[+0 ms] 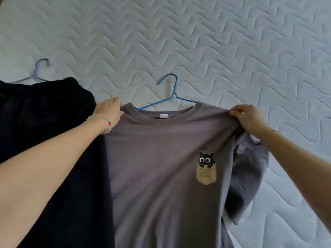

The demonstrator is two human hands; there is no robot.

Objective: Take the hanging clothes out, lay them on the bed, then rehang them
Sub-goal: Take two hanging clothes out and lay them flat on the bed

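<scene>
A grey T-shirt point(161, 167) with a black cat print on its chest lies front-up on the bed, with a blue hanger point(172, 94) inside its neck opening and the hook sticking out above the collar. My left hand point(109, 110) grips the shirt's left shoulder beside the collar. My right hand point(248, 118) pinches the right shoulder seam, and the sleeve below it hangs bunched. A black garment point(44, 140) lies to the left, with a lilac hanger point(36, 73) poking out from its top edge.
The bed is a pale quilted mattress point(232, 51) with a wavy stitch pattern. It stretches bare beyond the two hangers and to the right of the grey shirt.
</scene>
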